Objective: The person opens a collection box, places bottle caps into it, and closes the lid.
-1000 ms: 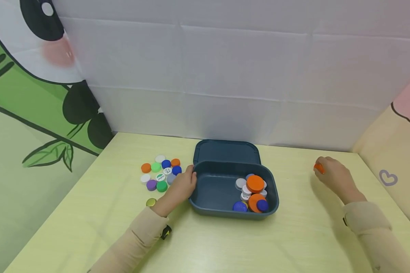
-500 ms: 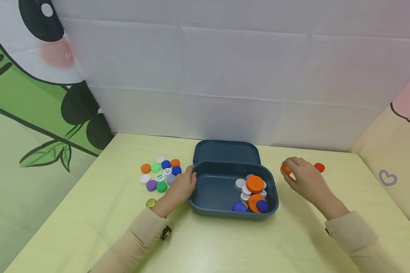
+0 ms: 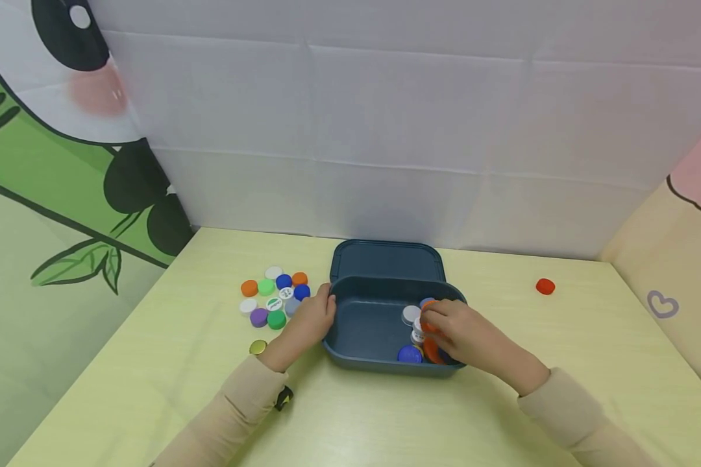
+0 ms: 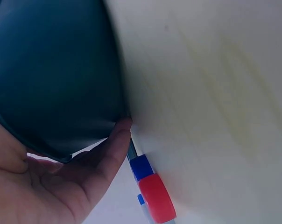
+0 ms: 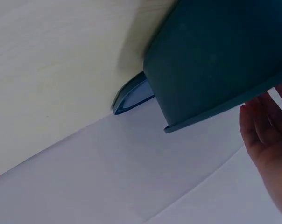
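A dark teal plastic box (image 3: pixel 368 334) stands on the table, with several bottle caps in its right half, among them a blue cap (image 3: pixel 409 353) and a white cap (image 3: pixel 411 314). My left hand (image 3: pixel 307 318) grips the box's left rim; in the left wrist view its thumb (image 4: pixel 117 144) lies against the outer wall. My right hand (image 3: pixel 461 334) reaches over the right rim, its fingers curled down at the orange caps (image 3: pixel 432 350). Whether a cap is still between those fingers is hidden, and the right wrist view shows them partly behind the rim.
Behind the box lies its lid (image 3: pixel 387 259). A group of several coloured caps, including a purple cap (image 3: pixel 259 316), sits on the left, with a yellow-gold cap (image 3: pixel 258 347) near the left wrist. One red cap (image 3: pixel 545 286) lies far right. A white backdrop (image 3: pixel 350 162) closes the rear.
My right hand has picked up an orange cap on the right and carried it left into the box, uncovering the red cap on the table. My left hand stays on the box rim.
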The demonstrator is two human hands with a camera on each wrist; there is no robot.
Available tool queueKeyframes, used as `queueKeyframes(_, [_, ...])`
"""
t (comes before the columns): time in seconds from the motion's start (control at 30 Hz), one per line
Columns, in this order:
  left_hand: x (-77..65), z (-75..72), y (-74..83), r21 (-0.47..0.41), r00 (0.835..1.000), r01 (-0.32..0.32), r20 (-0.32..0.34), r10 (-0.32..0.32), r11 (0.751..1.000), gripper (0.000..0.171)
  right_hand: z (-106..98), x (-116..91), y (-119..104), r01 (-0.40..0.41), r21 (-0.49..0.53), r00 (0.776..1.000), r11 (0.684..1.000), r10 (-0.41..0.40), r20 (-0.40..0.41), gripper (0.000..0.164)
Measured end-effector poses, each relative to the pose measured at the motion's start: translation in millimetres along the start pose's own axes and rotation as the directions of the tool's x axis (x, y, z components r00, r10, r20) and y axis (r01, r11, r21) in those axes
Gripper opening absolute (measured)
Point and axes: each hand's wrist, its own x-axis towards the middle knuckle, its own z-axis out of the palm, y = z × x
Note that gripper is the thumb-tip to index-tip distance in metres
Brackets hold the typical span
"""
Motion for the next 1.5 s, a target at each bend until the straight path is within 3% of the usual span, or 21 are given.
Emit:
queueKeyframes(0.1, [-0.5,-0.6,0.2,0.002,1.0,-0.004,-0.003,0.004,1.0,0.042,7.4,3.2,-2.5,0.041,0.056,0.999,0.998,-0.043,0.019,0.023])
queueKeyframes(0.23, [-0.7,-0.9,0.0,0.008,1.0,-0.013,-0.008,0.013,1.0,0.041,13.3,5.3,-4.9,0.041,0.047,0.995,0.998,-0.045,0.086,0.02])
queueKeyframes(0.77, [-6.3,-5.1,-1.5,0.01,1.0,-0.017,-0.001,0.017,1.0,0.042,15.4,10.3,-17.1,-0.034,-0.016,0.966,0.999,0.037,0.257,0.015])
queueKeyframes(1.17, [-11.6,-7.4,-4.2,0.011,1.0,-0.024,0.017,0.023,1.0,0.042,12.7,10.3,-23.7,-0.035,-0.012,0.967,0.999,0.037,0.251,0.014])
queueKeyframes(1.33, [-11.6,-8.6,-3.8,0.008,1.0,-0.017,0.024,0.016,1.0,0.042,-1.6,10.7,-17.0,-0.065,0.01,0.976,0.998,0.061,0.209,0.021])
queueKeyframes(1.5, [-11.8,-9.9,-3.8,0.006,1.0,-0.019,0.021,0.018,1.0,0.041,-21.4,9.6,-1.3,-0.151,0.036,0.976,0.988,0.143,0.163,0.021])
